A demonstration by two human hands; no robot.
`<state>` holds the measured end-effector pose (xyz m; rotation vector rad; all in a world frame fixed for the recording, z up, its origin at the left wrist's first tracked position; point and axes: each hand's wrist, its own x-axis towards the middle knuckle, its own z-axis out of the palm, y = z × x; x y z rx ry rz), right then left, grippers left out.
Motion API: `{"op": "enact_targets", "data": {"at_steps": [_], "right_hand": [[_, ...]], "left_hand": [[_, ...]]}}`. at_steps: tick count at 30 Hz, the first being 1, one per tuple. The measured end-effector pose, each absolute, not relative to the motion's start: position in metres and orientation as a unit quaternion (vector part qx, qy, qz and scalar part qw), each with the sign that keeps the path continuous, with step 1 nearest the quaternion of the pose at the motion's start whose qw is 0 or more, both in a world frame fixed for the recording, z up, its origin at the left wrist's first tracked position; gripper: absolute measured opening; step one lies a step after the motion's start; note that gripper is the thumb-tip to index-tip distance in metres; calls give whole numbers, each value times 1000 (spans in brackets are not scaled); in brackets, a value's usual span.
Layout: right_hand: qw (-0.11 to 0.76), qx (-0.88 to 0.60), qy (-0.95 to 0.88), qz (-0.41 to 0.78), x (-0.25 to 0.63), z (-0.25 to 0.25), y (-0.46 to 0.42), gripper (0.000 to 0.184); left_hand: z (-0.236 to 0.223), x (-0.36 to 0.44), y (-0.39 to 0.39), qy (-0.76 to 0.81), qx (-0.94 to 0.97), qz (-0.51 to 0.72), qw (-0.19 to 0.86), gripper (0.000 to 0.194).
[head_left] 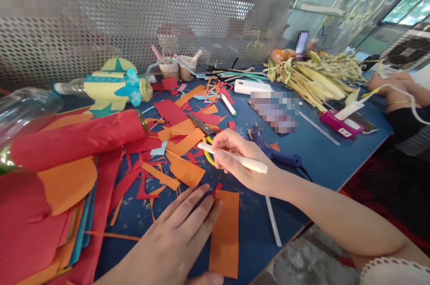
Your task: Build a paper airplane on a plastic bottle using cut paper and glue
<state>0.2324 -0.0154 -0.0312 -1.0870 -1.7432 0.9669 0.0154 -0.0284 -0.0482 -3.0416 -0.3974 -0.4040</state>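
My right hand (237, 157) grips a slim white marker (250, 162), its tip pointing left over the table. Below it, my left hand (181, 222) lies flat with fingers stretched out, along the left edge of an orange paper rectangle (225, 236). Scissors (200, 124) with yellow handles lie just behind my right hand, which partly hides them. To the right of that hand is a blue hot glue gun (277, 153). Red and orange paper scraps (186, 171) are spread left of both hands.
On the left lie a bottle wrapped in red paper (77, 139), a yellow paper rocket (107, 87) and stacked coloured paper (30, 231). Further right are a blurred phone (273, 115), corn husks (312, 79), a pink power strip (341, 124) and another person's hands (393, 86).
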Motion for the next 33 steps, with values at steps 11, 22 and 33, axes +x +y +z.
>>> {"op": "enact_targets", "data": {"at_steps": [11,22,33], "right_hand": [[391,-437,-723,367,233,-29,-16,11],[358,-460,-728,360,234,-30,-16,17],[347,-459,-736,357,234,-29,-16,19]], "left_hand": [[-40,17,-26,-92,-991,-86,-37,65],[-52,14,-38,-143,-981,-129,1,65],[-66,11,-41,-171,-969,-176,-2,59]]}}
